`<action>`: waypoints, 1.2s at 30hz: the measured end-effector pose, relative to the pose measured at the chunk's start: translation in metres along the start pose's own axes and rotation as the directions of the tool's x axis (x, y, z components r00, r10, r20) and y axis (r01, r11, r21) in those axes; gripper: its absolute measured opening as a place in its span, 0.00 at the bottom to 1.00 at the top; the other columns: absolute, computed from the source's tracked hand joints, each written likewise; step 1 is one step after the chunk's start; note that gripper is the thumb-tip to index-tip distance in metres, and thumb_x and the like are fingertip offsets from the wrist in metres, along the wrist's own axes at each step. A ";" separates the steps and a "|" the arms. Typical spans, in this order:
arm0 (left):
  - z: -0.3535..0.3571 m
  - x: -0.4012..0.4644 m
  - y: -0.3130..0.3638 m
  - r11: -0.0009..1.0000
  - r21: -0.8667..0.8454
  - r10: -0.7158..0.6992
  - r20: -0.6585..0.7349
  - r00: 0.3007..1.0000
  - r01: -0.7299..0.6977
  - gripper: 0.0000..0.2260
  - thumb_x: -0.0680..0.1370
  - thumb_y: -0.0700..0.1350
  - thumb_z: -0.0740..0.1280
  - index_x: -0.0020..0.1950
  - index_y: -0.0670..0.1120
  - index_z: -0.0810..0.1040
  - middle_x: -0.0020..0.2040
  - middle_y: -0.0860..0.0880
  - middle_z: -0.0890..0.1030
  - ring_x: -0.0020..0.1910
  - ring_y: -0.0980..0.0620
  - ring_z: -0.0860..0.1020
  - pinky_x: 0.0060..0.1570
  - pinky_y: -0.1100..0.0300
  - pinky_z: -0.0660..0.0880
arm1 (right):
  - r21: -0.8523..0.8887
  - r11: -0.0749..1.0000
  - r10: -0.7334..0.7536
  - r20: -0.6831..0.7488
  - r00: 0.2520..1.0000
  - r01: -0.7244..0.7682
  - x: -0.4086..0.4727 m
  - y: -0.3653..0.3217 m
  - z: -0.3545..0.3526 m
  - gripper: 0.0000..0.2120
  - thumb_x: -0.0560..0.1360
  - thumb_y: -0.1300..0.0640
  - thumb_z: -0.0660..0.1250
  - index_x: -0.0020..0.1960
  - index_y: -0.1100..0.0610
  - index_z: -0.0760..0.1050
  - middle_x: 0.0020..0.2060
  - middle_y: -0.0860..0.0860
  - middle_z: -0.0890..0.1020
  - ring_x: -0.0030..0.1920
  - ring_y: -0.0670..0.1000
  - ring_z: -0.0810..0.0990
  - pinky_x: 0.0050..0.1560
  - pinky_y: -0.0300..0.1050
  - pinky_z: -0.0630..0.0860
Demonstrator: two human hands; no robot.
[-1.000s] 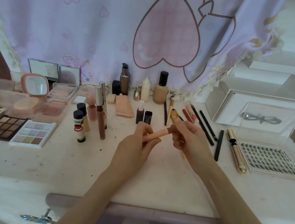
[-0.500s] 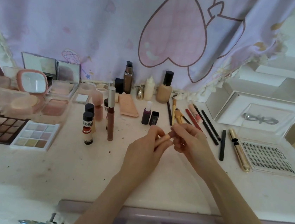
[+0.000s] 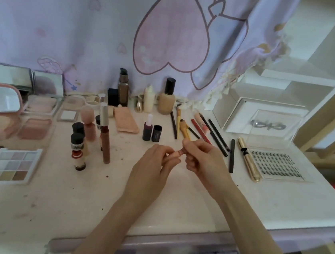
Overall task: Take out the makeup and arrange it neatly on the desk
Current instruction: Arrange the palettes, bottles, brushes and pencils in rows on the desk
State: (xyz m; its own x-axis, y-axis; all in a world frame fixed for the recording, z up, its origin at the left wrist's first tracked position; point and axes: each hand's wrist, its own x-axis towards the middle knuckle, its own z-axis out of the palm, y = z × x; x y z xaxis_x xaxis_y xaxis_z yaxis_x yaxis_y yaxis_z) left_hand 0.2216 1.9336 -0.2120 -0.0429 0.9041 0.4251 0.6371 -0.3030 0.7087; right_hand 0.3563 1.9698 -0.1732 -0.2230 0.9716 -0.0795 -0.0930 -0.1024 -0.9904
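Observation:
Over the middle of the white desk (image 3: 28, 205), my left hand (image 3: 153, 173) and my right hand (image 3: 204, 162) meet around a thin peach-coloured makeup pencil (image 3: 177, 153). Only a short piece of it shows between the fingertips; the rest is hidden in my left fist. My right fingers pinch its end. Behind my hands lie several pencils and brushes (image 3: 201, 130) in a fan. A gold mascara tube (image 3: 248, 162) and a black pencil (image 3: 231, 156) lie to the right. Small bottles (image 3: 78, 150) and a brown lip-gloss tube (image 3: 105, 134) stand to the left.
Eyeshadow palettes (image 3: 10, 166), blush compacts (image 3: 35, 128) and a pink mirror compact (image 3: 0, 99) fill the left side. Foundation bottles (image 3: 166, 101) line the back under a pink curtain (image 3: 172, 37). A false-lash card (image 3: 275, 166) and a white box (image 3: 261, 118) sit at right.
The exposed length of the peach pencil has shrunk as my hands closed together. The camera has shifted, so the desk items sit further right and lower in view.

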 end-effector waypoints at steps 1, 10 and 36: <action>0.001 0.000 0.001 1.000 0.021 0.010 0.012 1.000 -0.010 0.09 0.77 0.51 0.62 0.53 0.48 0.74 0.44 0.55 0.73 0.41 0.57 0.72 0.42 0.65 0.70 | -0.012 1.000 -0.014 -0.014 1.000 0.013 0.001 0.000 -0.001 0.09 0.74 0.59 0.68 0.36 0.59 0.76 0.26 0.49 0.71 0.27 0.46 0.66 0.29 0.37 0.65; 0.004 -0.003 0.004 0.953 0.303 0.019 -0.012 1.000 -0.015 0.10 0.77 0.44 0.65 0.55 0.41 0.79 0.46 0.52 0.72 0.45 0.55 0.70 0.44 0.68 0.64 | -0.152 0.968 -0.186 0.089 0.978 0.198 0.006 0.007 -0.012 0.09 0.74 0.68 0.64 0.39 0.56 0.74 0.32 0.46 0.77 0.29 0.37 0.74 0.39 0.35 0.70; -0.105 -0.083 -0.037 0.903 0.016 -0.350 -0.554 0.755 0.430 0.08 0.75 0.39 0.67 0.47 0.53 0.76 0.43 0.63 0.77 0.42 0.69 0.76 0.42 0.80 0.67 | -0.836 0.107 -0.149 0.521 0.840 0.538 0.007 0.064 0.057 0.25 0.80 0.44 0.47 0.75 0.50 0.55 0.76 0.48 0.55 0.76 0.48 0.51 0.74 0.49 0.44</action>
State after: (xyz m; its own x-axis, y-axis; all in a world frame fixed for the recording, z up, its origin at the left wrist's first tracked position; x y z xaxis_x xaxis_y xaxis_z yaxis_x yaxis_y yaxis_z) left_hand 0.1206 1.8382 -0.2139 -0.6820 0.6218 0.3849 0.5687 0.1200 0.8137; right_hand 0.2931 1.9578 -0.2306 -0.6793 0.7205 0.1394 0.6817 0.6899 -0.2434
